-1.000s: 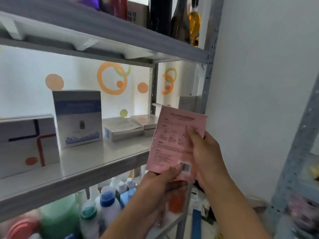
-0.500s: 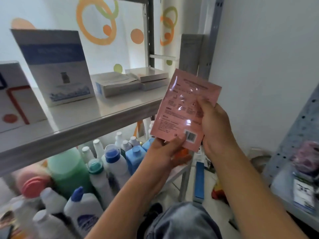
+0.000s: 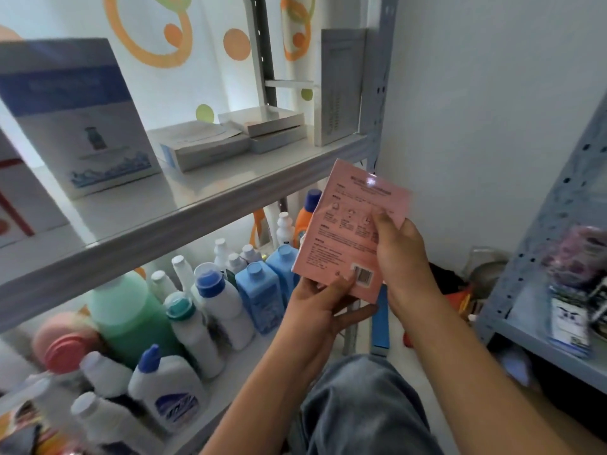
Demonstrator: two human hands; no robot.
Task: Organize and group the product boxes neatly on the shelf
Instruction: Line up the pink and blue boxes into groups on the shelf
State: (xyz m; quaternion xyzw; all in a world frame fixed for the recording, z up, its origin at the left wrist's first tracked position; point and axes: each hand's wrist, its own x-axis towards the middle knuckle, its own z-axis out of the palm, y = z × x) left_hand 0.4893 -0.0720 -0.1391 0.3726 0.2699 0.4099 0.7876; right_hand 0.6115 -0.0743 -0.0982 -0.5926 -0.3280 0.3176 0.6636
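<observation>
Here: both hands grip pink box (image 3: pixel 348 231) just right of shelf (image 3: pixel 184 208) edge; left hand (image 3: pixel 320 300) fingers curl under bottom, right hand (image 3: pixel 402 254) fingers pinch right side.

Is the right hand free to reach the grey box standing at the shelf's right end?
Probably not yet: the right hand and left hand both hold the pink packet. The path to the grey box looks open.

Ahead of me stands a grey metal shelving unit (image 3: pixel 203 208) with perforated uprights. The wall behind it (image 3: pixel 203 60) is white, with orange and green circles. A plain white wall (image 3: pixel 492 110) stands beside it; a second grey rack (image 3: pixel 538 251) at my right.
</observation>
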